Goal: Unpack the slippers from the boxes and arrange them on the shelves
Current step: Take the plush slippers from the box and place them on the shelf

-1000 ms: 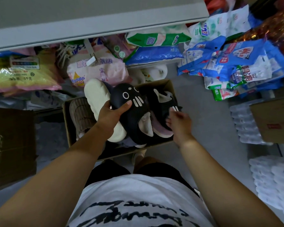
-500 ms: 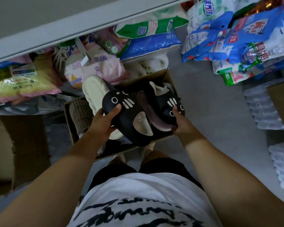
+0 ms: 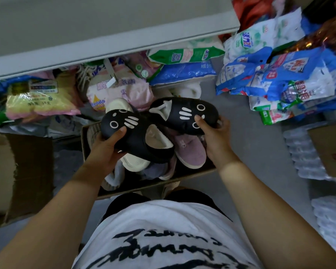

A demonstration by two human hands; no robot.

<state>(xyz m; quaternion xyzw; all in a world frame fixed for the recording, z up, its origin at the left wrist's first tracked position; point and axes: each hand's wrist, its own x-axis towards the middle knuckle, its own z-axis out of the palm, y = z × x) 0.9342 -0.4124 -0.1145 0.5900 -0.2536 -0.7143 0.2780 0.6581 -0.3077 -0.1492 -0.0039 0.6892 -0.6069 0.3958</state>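
Observation:
Two black cat-face slippers are lifted above an open cardboard box (image 3: 155, 186) on the floor. My left hand (image 3: 107, 147) grips the left black slipper (image 3: 136, 136), thumb on its toe, together with a cream slipper (image 3: 133, 162) beneath it. My right hand (image 3: 214, 134) grips the other black slipper (image 3: 184, 115) by its toe, thumb on top. A purple slipper (image 3: 190, 150) and several pale ones lie in the box. A grey shelf (image 3: 105, 32) spans the top of the view.
Bagged goods lie under the shelf, among them a yellow bag (image 3: 41, 100) and a pink bag (image 3: 124, 90). Blue and white packets (image 3: 279, 74) pile up at the right. Another open box (image 3: 21, 177) sits at left, a closed one (image 3: 332, 148) at right.
My right hand has taken the second black slipper and lifted it out of the box, up and to the right. The left hand has raised its slippers a little.

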